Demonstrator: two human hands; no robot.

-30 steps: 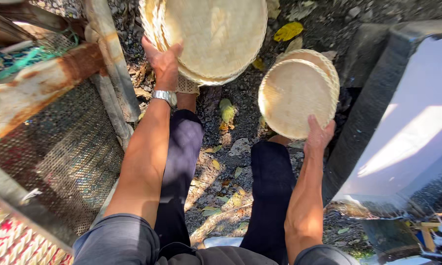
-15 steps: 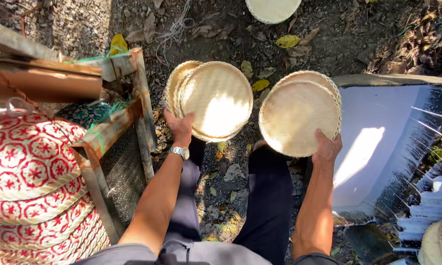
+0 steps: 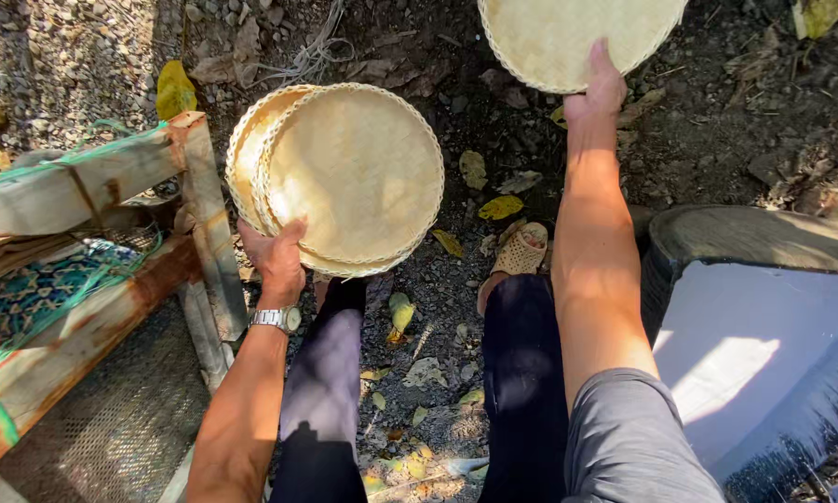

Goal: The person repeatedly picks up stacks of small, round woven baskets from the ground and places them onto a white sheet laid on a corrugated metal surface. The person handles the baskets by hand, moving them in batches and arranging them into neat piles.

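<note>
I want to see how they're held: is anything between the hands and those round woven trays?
Nothing visible: the left hand grips the stacked woven trays directly, and the right hand touches the far woven tray directly.

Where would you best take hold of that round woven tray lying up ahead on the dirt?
Probably at its near rim, coming from the person's side. The woven tray is broad, flat and shallow, so only the edge offers a pinch. The right hand already rests there, fingers spread over the rim.
</note>
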